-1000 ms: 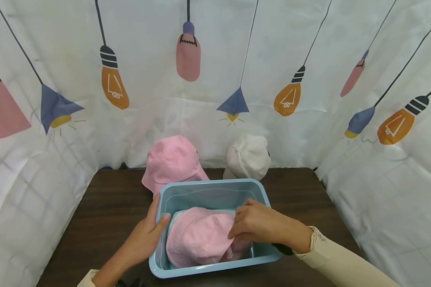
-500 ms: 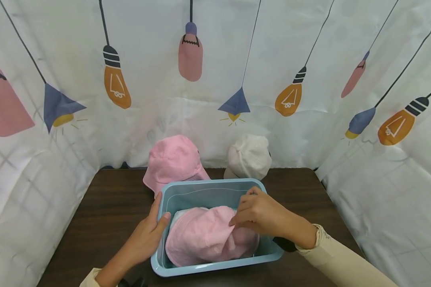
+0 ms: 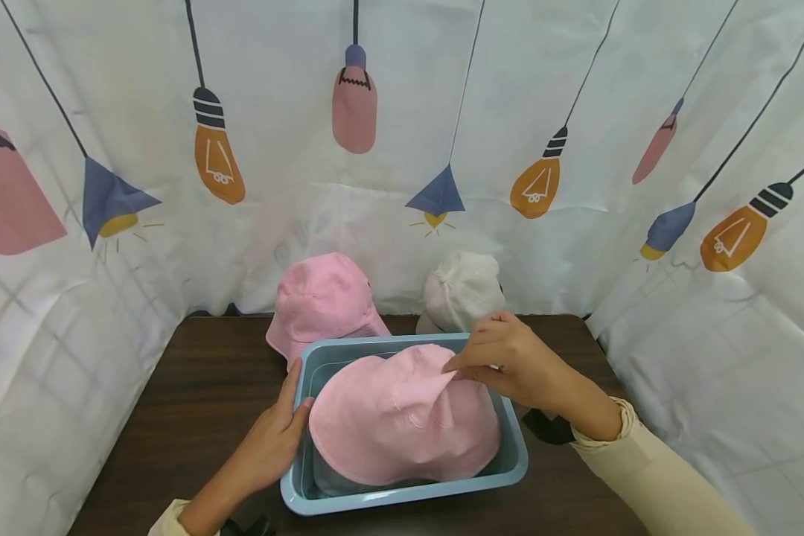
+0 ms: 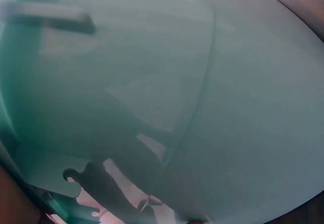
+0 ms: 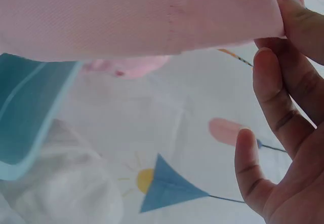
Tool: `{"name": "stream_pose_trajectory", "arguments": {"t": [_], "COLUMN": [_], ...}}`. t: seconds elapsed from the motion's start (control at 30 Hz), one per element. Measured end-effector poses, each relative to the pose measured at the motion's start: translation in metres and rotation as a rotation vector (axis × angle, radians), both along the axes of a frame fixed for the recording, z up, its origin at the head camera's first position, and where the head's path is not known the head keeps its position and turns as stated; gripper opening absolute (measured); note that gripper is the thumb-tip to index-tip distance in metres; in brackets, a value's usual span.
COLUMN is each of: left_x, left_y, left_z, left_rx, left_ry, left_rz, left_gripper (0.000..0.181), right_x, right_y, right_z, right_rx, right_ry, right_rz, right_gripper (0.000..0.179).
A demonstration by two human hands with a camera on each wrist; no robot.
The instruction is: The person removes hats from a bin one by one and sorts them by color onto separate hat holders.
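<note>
– Pink bucket hat (image 3: 402, 424) has risen since the last head frame, and the right hand (image 3: 509, 361) has gone up and rightward with it. Left hand (image 3: 268, 447) and blue bin (image 3: 402, 501) are pretty much where they were. So the hat's over the bin now, one bit pinched.

– Yeah, and that left hand is spread along the bin's left side, index finger straight, thumb by the rim. If it slackens and the brim snags, I'd bet the bin skids. White cap (image 3: 467, 290) is right behind too, so a wide swing could knock it.

– Left wrist cam's just glossy bin wall. Can't tell how firmly the fingers press.

– Right wrist view worries me more: thumb and fingertips nip only the cloth's edge, other fingers loose and holding nothing. Floppy fabric on one pinch point? Imo it could slip or fold and flop back in lopsided.
</note>
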State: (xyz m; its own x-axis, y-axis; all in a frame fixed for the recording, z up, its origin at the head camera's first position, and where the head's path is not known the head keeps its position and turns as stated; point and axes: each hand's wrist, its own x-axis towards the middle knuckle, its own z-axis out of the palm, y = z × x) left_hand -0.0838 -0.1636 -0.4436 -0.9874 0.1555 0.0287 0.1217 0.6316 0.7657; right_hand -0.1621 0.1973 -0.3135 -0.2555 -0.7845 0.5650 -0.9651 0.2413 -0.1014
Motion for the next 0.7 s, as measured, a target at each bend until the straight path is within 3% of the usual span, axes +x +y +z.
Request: {"name": "stream_pose_trajectory", "arguments": {"t": [0.23,0.37,0.57,0.7], "left_x": [0.000,0.000,-0.001,-0.003], "left_y": [-0.001,-0.001,0.000,0.001], "left_z": [-0.001,-0.001,-0.002,-0.003], "left_rx": [0.002,0.000,-0.015,-0.003], "left_ry": [0.005,0.009,0.051,0.040], "left_rz": [-0.004,0.005,0.017,0.015], "left_gripper": [0.068,0.068,0.068,0.068], "right_x": [-0.011,-0.018,-0.032,-0.043], "right_y": [-0.003,-0.010,-0.022,-0.031], "right_z": [0.025,0.037,0.052,0.061], "right_rx": [-0.063,-0.075,-0.116,-0.146], "right_ry": [0.021,0.039,0.055,0.052], "right_rz": [-0.032,-0.056,-0.085,-0.085], "right_gripper": [0.009,0.026,0.027,0.027]}}
